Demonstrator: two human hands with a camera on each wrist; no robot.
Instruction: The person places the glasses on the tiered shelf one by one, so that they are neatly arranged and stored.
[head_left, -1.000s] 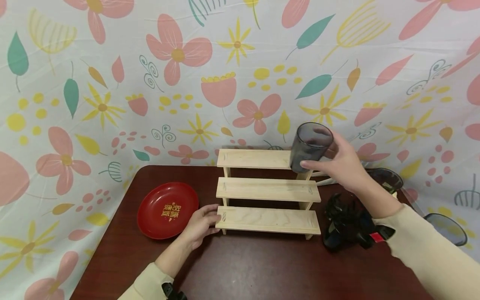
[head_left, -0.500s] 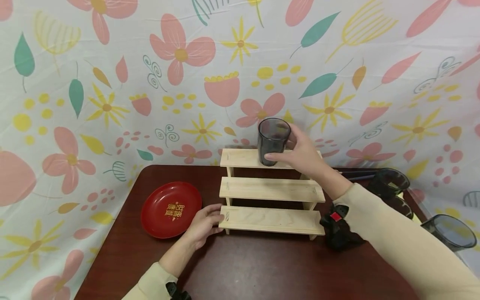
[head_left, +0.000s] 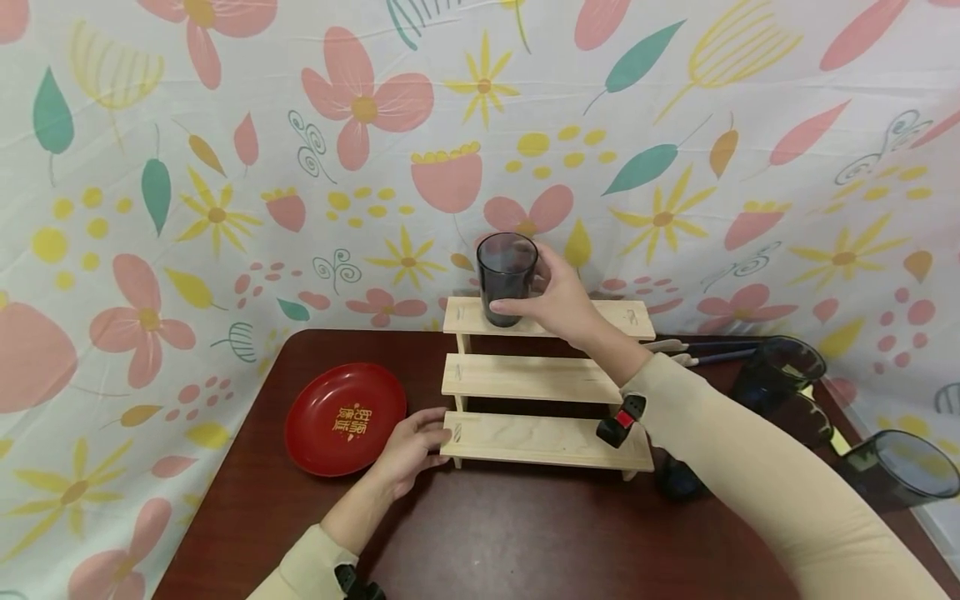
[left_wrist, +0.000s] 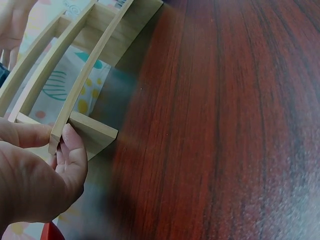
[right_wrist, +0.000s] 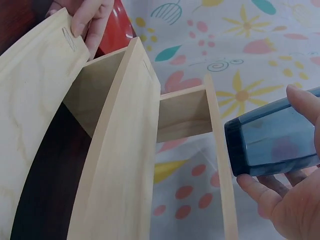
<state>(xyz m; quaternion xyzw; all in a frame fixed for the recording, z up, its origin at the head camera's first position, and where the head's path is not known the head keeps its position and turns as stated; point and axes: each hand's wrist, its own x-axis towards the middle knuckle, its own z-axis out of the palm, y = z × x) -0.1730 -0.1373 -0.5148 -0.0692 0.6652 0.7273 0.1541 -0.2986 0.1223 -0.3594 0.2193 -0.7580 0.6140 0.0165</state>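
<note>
The right hand's [head_left: 551, 300] fingers pinch a glass [head_left: 506, 271] between thumb and fingertips. It stands near upright in them, mouth up, long axis roughly vertical: smoky, see-through, darker-based. It is at the rack's [head_left: 540, 379] top step; contact is unclear. Nearer, the left hand's [head_left: 411, 450] fingers pinch the bottom step's end, a red plate [head_left: 345, 421] to their left, brown table [head_left: 510, 533] below. Beyond hangs flowered cloth [head_left: 247, 83].

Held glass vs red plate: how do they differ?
Color: glass is dark and see-through; plate is opaque red with gold print. Shape: glass is tall, plate shallow. State: glass is held in the right hand; plate lies on the table. Shared: rounded rims.
</note>
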